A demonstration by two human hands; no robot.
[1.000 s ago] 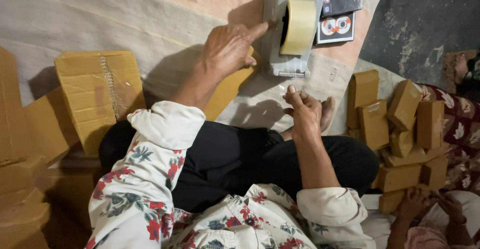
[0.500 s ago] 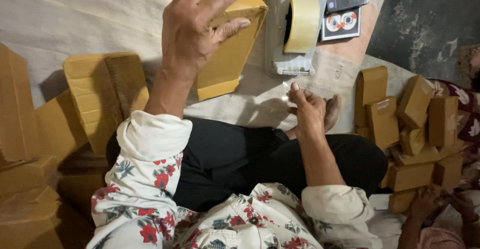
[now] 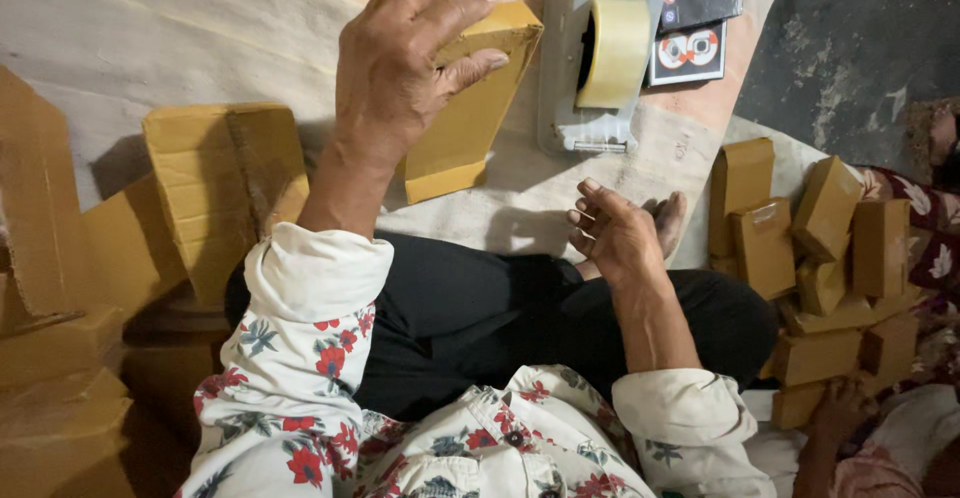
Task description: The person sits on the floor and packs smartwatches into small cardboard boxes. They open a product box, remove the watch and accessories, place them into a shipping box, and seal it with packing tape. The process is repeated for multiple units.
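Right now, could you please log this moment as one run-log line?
left hand: grips yellow-brown box, lifted | right hand: empty, open above lap | tape dispenser: beside box | box pile: at right

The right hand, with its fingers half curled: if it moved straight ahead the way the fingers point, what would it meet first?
Probably the grey tape dispenser with its pale yellow tape roll. The right hand points up the picture toward the dispenser's toothed front edge, with only bare cloth between. Depth is unclear, so it might pass above it.
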